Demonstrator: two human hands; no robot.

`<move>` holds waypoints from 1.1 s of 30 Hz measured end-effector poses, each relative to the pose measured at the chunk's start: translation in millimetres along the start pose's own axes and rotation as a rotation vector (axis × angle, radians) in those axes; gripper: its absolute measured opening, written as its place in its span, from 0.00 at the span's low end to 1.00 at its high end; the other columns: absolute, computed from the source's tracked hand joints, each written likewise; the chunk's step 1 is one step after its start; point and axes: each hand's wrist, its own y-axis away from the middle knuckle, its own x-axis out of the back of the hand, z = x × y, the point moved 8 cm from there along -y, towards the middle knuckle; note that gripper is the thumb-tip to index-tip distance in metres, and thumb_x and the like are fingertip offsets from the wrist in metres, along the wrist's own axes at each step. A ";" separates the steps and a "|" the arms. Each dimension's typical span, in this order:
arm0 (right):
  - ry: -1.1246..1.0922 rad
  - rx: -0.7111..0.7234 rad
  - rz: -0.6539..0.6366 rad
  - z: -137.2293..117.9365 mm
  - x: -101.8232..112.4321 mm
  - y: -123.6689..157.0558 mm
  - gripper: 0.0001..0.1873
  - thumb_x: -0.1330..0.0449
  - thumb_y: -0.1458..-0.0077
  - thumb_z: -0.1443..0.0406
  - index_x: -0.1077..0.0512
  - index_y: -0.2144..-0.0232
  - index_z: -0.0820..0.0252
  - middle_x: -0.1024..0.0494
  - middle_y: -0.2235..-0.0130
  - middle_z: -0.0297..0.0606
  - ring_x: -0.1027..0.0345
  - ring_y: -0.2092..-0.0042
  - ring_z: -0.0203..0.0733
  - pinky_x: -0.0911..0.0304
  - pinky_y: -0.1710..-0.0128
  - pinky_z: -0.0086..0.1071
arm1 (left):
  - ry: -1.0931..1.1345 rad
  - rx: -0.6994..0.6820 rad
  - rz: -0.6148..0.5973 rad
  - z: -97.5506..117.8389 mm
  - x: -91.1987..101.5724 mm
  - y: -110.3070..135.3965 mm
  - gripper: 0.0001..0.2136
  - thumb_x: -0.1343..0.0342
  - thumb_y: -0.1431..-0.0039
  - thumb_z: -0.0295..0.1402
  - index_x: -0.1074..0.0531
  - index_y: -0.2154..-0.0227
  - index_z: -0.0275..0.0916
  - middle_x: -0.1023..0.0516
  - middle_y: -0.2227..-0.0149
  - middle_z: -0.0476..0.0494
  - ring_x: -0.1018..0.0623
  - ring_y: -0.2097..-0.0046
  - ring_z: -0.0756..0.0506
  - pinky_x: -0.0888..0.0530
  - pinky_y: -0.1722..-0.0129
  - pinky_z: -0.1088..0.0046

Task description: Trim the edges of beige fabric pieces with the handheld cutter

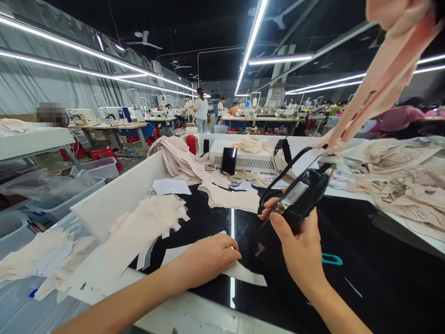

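My right hand (303,246) is wrapped round a black corded hand tool (299,197) with a shiny metal plate on its side, held tilted above the glossy black tabletop (351,232). Pink fabric strips (378,93) hang down to the tool's upper end. My left hand (215,253) lies on a pale curved fabric piece (248,273), pressing it against the black surface with fingers together and bent; its fingertips are partly hidden. Left of that hand is a stack of pale cut fabric pieces (139,232). Another pale cut piece (232,198) lies farther back.
A teal loop-shaped object (332,259) lies right of my right hand. Along the back stand a phone (229,160) and a white vented box (250,161). Beige fabric (410,171) is heaped at right. Plastic bins (66,195) stand at left; people (200,111) are in the background.
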 end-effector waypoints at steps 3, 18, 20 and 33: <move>0.143 0.020 0.073 -1.3 24.6 -3.2 0.37 0.22 0.47 0.40 0.25 0.45 0.50 0.17 0.47 0.42 0.20 0.50 0.54 0.23 0.46 0.50 | -0.027 0.014 -0.072 -6.7 -9.4 -9.2 0.03 0.37 0.20 0.31 0.20 0.54 0.38 0.15 0.45 0.40 0.16 0.44 0.40 0.20 0.40 0.67; 0.311 0.029 -0.624 52.2 -46.6 74.5 0.18 0.33 0.37 0.41 0.09 0.52 0.33 0.08 0.45 0.38 0.11 0.57 0.57 0.15 0.63 0.40 | 0.189 0.357 0.166 -41.8 63.0 -50.5 0.05 0.45 0.23 0.33 0.25 0.53 0.42 0.19 0.65 0.51 0.19 0.64 0.46 0.24 0.59 0.72; 0.259 -0.014 -0.693 56.5 -68.9 70.8 0.17 0.34 0.37 0.43 0.09 0.56 0.36 0.06 0.54 0.35 0.10 0.55 0.59 0.14 0.56 0.43 | 0.221 0.390 0.235 -52.9 76.7 -57.4 0.07 0.44 0.25 0.34 0.23 0.50 0.42 0.18 0.63 0.51 0.19 0.62 0.46 0.24 0.60 0.73; 0.356 -0.139 -0.327 109.6 -36.1 -88.1 0.34 0.42 0.43 0.42 0.15 0.49 0.58 0.26 0.78 0.29 0.32 0.79 0.43 0.33 0.73 0.36 | 0.180 0.692 0.489 -170.6 118.0 -89.4 0.11 0.40 0.23 0.30 0.20 0.43 0.39 0.17 0.54 0.46 0.17 0.56 0.44 0.18 0.49 0.64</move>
